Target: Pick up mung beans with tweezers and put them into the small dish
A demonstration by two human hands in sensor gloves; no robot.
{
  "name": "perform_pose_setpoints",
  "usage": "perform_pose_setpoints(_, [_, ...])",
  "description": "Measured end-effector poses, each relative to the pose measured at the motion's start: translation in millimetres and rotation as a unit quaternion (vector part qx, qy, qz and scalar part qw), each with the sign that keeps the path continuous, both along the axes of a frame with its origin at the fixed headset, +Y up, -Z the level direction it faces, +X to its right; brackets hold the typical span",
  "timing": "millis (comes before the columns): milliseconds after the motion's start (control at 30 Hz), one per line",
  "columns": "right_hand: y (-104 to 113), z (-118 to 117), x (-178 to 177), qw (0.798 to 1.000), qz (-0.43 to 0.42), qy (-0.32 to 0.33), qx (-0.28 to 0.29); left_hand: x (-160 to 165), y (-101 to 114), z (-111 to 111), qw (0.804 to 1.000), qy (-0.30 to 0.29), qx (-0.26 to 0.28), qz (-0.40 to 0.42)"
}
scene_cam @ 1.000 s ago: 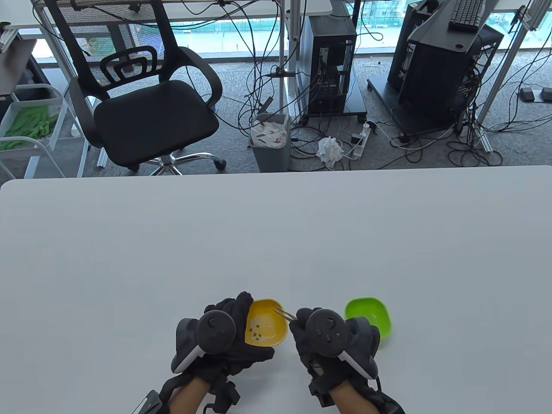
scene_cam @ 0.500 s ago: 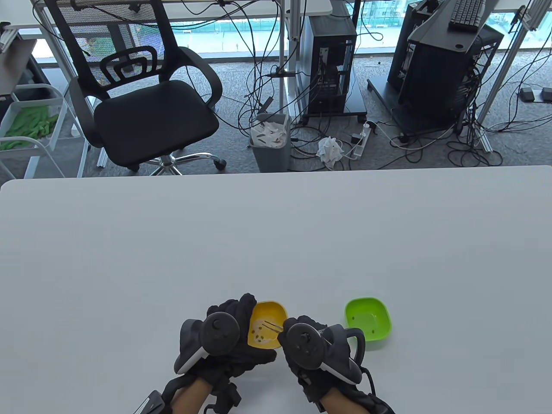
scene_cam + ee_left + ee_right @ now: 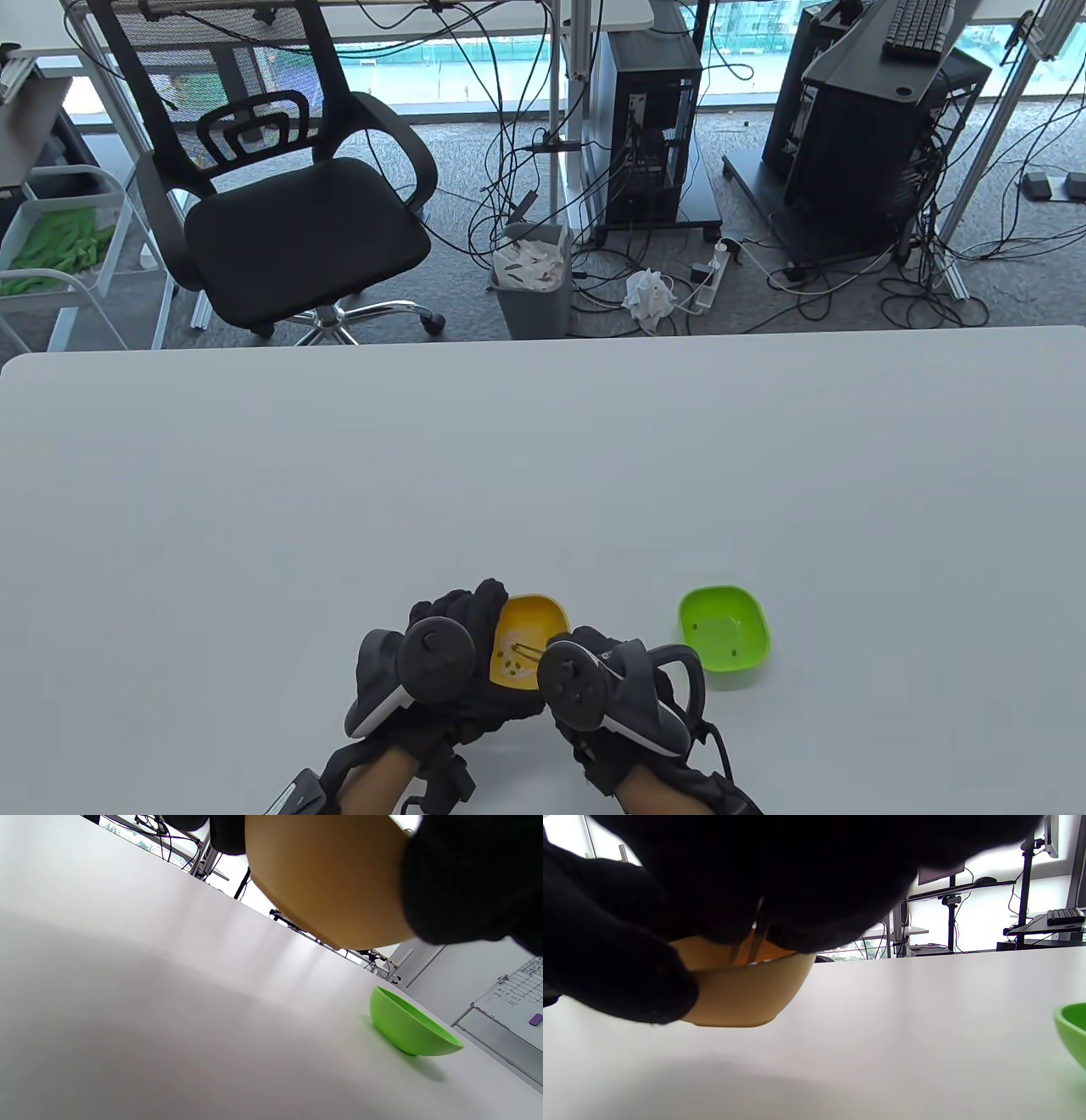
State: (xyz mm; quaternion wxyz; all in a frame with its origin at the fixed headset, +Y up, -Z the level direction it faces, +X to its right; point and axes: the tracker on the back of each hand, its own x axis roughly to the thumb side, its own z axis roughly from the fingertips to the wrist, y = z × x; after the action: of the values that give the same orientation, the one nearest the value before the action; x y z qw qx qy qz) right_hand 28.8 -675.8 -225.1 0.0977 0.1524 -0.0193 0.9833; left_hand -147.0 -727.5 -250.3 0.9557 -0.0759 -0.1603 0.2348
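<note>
Yellow dish (image 3: 530,632) held tilted off table (image 3: 543,475) by left hand (image 3: 441,671). Right hand (image 3: 611,688) pinching tweezers (image 3: 528,652), tips among beans (image 3: 509,662). Green dish (image 3: 724,628) well right, apart.

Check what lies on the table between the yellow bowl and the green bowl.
Only the right hand reaches in there from below. Otherwise the white table between the yellow plastic bowl and green plastic bowl is bare, clearest in the right wrist view.

Floor: grey carpet (image 3: 475,255), strewn with cables.
Seating: a black mesh office chair (image 3: 280,195) is placed beyond the white table (image 3: 543,475).
Equipment: a computer tower (image 3: 649,136) is set beside a small bin (image 3: 532,276).
Light: daylight is admitted through the windows (image 3: 475,59).
</note>
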Motion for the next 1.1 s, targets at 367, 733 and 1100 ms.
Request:
perform_pose_setpoints(367, [0.5,-0.8,-0.1,1.000,0.011,-0.004,-0.011,3.2,-2.2,0.7,1.000,-0.005,-0.005,-0.006])
perform_pose_setpoints(733, [35.4,2.5,69.2,0.991,-0.080,-0.101,0.043,-3.0,0.5,-0.9,1.000,0.007,-0.004,0.011])
perform_pose_setpoints(1100, [0.7,-5.2,183.3,0.956,-0.095,-0.278,-0.025,-3.3,1.6,-0.4,1.000,0.001,0.002,0.014])
